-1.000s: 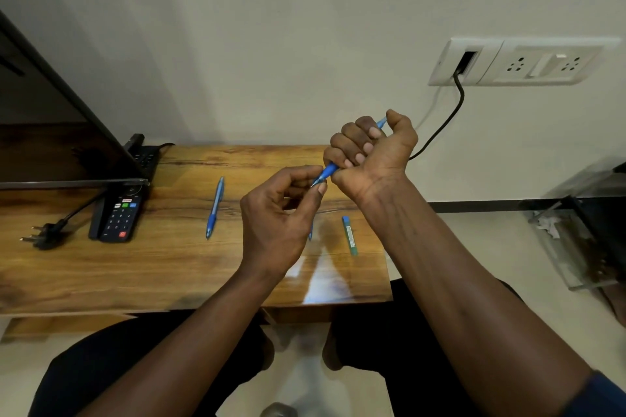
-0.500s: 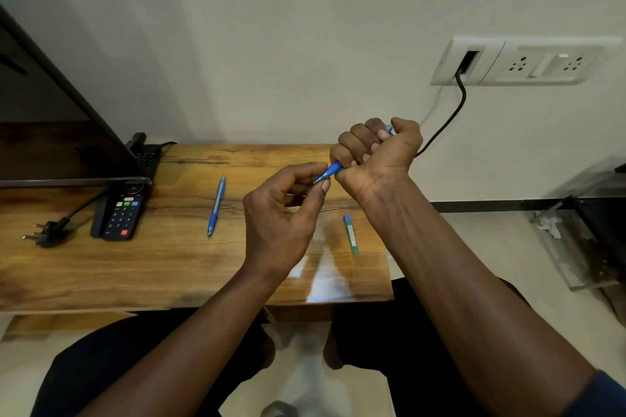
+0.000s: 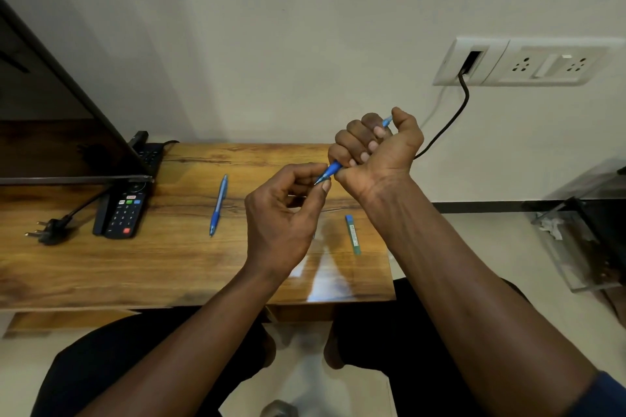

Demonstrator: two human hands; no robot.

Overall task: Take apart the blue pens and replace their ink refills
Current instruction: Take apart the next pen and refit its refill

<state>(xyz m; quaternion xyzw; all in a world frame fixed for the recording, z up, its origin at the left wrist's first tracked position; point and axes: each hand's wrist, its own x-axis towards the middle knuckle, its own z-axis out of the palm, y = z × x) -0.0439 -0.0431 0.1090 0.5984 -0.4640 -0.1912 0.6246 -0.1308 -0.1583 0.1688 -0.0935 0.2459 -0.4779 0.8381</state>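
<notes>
My right hand [image 3: 376,152] is fisted around a blue pen [image 3: 331,170], held above the wooden table [image 3: 135,257]; the pen's rear end pokes out by my thumb. My left hand [image 3: 284,213] pinches the pen's tip between thumb and forefinger. A second blue pen [image 3: 218,205] lies on the table left of my hands. A small blue-green refill case [image 3: 352,234] lies on the table under my right forearm.
A black remote [image 3: 123,211] and a loose black plug [image 3: 50,228] lie at the table's left, under a tilted dark screen [image 3: 50,118]. A wall socket [image 3: 521,61] with a black cable is at the right. A clear acrylic stand [image 3: 576,240] sits on the floor.
My right hand has drifted slightly up and right with the pen. My left fingers stay pinched at the tip. The pen on the table has not moved.
</notes>
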